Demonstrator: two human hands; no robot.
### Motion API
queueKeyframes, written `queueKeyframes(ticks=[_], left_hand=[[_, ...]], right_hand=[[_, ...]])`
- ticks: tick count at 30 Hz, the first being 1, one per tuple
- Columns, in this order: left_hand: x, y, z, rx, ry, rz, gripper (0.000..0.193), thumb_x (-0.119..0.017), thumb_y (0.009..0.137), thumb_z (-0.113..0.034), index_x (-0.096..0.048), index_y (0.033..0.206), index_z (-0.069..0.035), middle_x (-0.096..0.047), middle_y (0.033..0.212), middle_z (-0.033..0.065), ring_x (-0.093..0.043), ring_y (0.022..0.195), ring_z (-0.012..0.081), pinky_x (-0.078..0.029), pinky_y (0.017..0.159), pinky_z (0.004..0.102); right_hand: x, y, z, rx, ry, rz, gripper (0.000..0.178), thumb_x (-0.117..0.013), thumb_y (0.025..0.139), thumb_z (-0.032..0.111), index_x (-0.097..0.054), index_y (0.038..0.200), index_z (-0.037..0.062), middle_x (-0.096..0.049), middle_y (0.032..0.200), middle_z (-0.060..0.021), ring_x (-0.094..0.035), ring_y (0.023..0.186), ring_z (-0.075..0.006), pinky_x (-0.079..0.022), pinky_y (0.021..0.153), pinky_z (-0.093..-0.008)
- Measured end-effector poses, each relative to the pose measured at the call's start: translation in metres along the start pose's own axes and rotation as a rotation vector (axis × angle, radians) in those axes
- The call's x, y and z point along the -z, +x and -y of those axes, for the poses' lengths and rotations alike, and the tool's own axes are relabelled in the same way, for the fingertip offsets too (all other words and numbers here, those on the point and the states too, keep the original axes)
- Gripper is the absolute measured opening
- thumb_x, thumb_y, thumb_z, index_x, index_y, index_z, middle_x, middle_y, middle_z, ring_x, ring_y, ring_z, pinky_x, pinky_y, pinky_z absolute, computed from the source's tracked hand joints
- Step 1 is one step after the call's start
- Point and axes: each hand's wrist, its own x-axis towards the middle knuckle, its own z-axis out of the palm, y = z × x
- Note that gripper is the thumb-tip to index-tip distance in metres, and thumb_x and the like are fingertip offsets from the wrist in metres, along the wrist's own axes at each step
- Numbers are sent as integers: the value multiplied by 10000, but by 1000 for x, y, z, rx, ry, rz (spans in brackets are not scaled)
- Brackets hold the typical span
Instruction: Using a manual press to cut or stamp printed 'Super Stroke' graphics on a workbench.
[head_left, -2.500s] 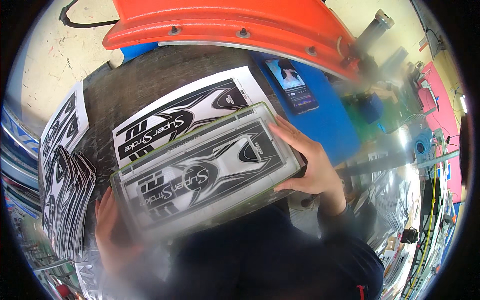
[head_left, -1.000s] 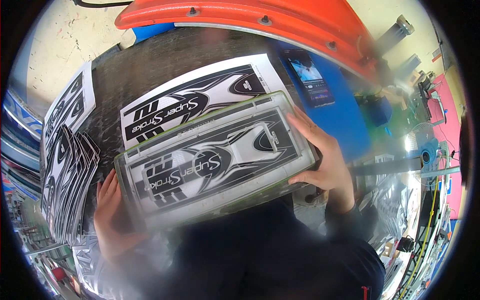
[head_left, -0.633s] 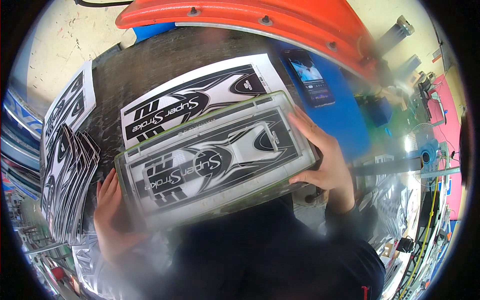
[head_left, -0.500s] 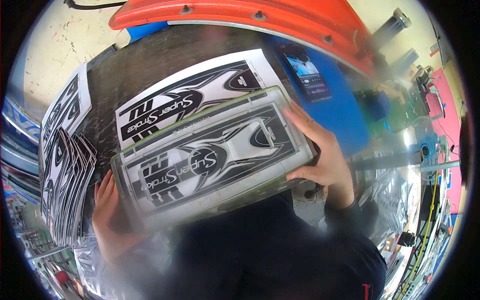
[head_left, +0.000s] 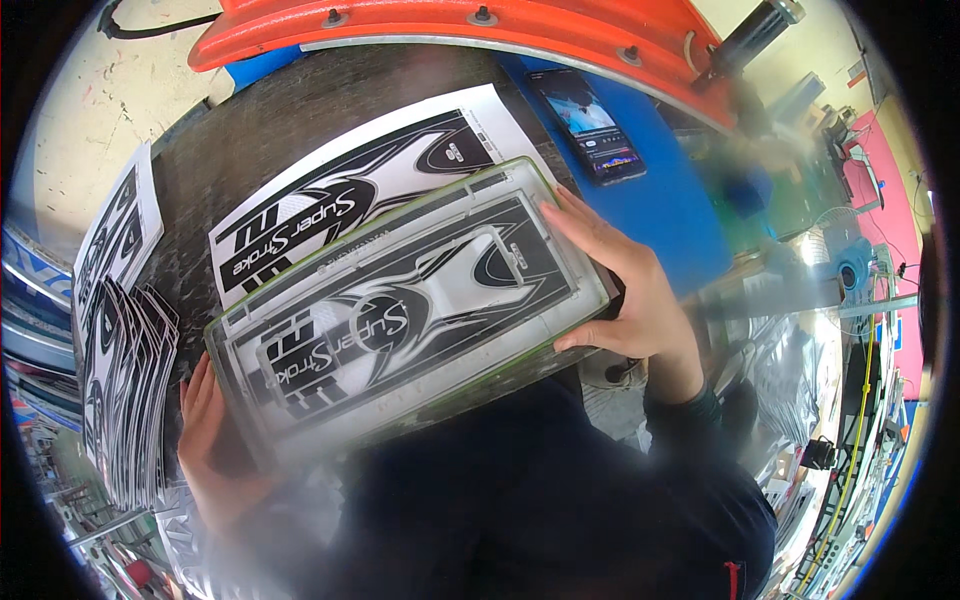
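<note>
A clear rectangular cutting die (head_left: 395,300) with green edges lies tilted over printed sheets. Through it shows a black, grey and white graphic. My left hand (head_left: 212,435) is closed against its left end, fingers up along the edge and the palm blurred. Around its right end my right hand (head_left: 630,285) is closed, with fingers on the far side and thumb on the near side. Beyond the die, part of a white printed sheet (head_left: 480,105) with the same black design sticks out. What lies directly beneath the die is partly hidden.
A fanned stack of cut printed pieces (head_left: 130,400) stands at the left, with a printed sheet (head_left: 140,205) behind it. A phone (head_left: 590,125) with a lit screen rests on a blue surface (head_left: 680,215). An orange machine beam (head_left: 400,22) crosses the far side of the dark worktable (head_left: 285,120).
The whole view has turned slightly, so most things sit a little further left. Both hands keep their hold on the cutting die, which shows little movement against the sheet.
</note>
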Motion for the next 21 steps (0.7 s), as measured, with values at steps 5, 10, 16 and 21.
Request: queueKeyframes(ticks=[5, 10, 16, 21], left_hand=[[0, -2, 1, 5, -19, -10, 1014, -746, 637, -624, -480, 1341, 55, -468, 1392, 255, -354, 1360, 407, -169, 1128, 515], [0, -3, 5, -4, -29, -11, 1048, -766, 598, -632, -489, 1334, 61, -463, 1388, 272, -363, 1356, 404, -115, 1138, 511], [7, -6, 6, -24, -57, -14, 1106, -876, 443, -361, -440, 1393, 0, -446, 1438, 188, -334, 1385, 386, -125, 1115, 583], [11, -5, 1, 79, -10, 66, 1112, -893, 423, -261, -433, 1406, -16, -422, 1463, 159, -271, 1415, 372, -123, 1119, 589]], right_hand=[[1, 1, 1, -3, -9, 13, 995, -890, 528, 328, -469, 1389, 60, -475, 1417, -144, -326, 1386, -360, -283, 1126, -446], [3, -1, 2, -32, -26, 22, 974, -893, 540, 311, -477, 1373, 24, -471, 1417, -170, -332, 1384, -361, -288, 1118, -428], [-3, -1, 5, -135, -30, 10, 1011, -888, 534, 379, -470, 1366, -14, -438, 1417, -253, -333, 1388, -340, -258, 1118, -405], [-9, 0, 1, -127, 53, 7, 1058, -852, 536, 437, -435, 1377, -51, -405, 1441, -258, -363, 1371, -332, -269, 1113, -401]])
